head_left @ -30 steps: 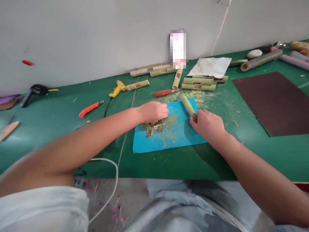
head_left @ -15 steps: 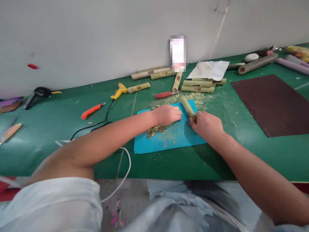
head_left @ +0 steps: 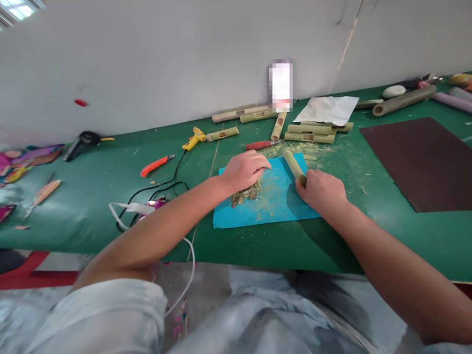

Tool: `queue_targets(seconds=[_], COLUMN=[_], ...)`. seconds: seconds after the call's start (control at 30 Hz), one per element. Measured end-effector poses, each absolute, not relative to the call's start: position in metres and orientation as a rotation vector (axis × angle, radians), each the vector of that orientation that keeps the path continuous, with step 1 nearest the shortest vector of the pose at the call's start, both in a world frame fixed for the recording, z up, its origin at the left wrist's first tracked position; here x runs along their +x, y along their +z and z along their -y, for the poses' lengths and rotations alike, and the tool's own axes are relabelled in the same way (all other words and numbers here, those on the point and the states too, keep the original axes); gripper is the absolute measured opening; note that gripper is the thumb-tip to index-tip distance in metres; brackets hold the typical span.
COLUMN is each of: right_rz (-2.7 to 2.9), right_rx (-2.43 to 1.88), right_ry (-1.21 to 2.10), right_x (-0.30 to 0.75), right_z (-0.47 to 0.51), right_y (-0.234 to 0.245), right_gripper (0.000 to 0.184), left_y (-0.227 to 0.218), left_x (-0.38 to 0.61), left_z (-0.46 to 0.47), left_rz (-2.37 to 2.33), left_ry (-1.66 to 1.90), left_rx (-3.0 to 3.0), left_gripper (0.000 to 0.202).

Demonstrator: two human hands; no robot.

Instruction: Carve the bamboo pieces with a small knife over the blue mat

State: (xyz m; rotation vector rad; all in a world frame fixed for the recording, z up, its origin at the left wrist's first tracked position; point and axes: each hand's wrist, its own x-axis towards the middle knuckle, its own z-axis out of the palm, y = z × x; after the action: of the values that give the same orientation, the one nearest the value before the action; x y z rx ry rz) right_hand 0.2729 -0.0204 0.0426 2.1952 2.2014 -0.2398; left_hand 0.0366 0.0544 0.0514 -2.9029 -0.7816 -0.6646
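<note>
A blue mat [head_left: 273, 204] lies on the green table [head_left: 110, 187]. My right hand [head_left: 321, 189] is closed round the near end of a green bamboo tube [head_left: 292, 163] that rests on the mat's far right corner. My left hand [head_left: 244, 169] is curled with fingers together above a small pile of bamboo chips [head_left: 245, 193] on the mat; whether it holds anything is hidden. Sawdust is scattered over the mat and the table behind it.
Behind the mat lie a red-handled knife [head_left: 261, 144], several cut bamboo tubes [head_left: 309, 133], white paper [head_left: 326, 109] and a yellow glue gun [head_left: 193, 138]. An orange cutter [head_left: 155, 164] and cables [head_left: 155, 191] lie left. A dark brown mat [head_left: 424, 160] lies right.
My left hand swept across the mat to the right, then drew back a little over the chip pile. My right hand kept its hold on the tube. The camera turned slightly left.
</note>
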Motion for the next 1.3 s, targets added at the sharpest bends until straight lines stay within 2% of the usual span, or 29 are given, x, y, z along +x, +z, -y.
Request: queue_targets(seconds=[0.07,0.3,0.63,0.83,0.97,1.3], right_rz=[-2.204,-2.201,-2.195,-2.200,-2.201,-2.194], right_rx=[2.196,2.208,2.223,2.209,2.214,2.235], right_ry=[-0.233,-0.251,-0.273,-0.257,-0.238,-0.250], right_x=[0.273,0.272,0.272,0.272,0.272,0.272], right_z=[0.021,0.022,0.021,0.022,0.022,0.020], right_y=[0.043,0.043,0.041,0.043,0.043,0.038], right_gripper=[0.040,0.040,0.039,0.038,0.039,0.040], left_y=[0.045,0.027,0.050,0.043,0.035,0.050], left_x=[0.047,0.072,0.025,0.059,0.080,0.013], left_z=[-0.054,-0.051,-0.042,-0.034,-0.022,-0.014], left_rz=[0.767,0.355,0.089,0.158,0.060,-0.206], left_ry=[-0.627,-0.174,0.077,-0.140,-0.110,-0.250], left_rx=[-2.936,-2.929,-2.839,-2.865,-2.956,-3.050], left_gripper=[0.023,0.032,0.031,0.036,0.036,0.022])
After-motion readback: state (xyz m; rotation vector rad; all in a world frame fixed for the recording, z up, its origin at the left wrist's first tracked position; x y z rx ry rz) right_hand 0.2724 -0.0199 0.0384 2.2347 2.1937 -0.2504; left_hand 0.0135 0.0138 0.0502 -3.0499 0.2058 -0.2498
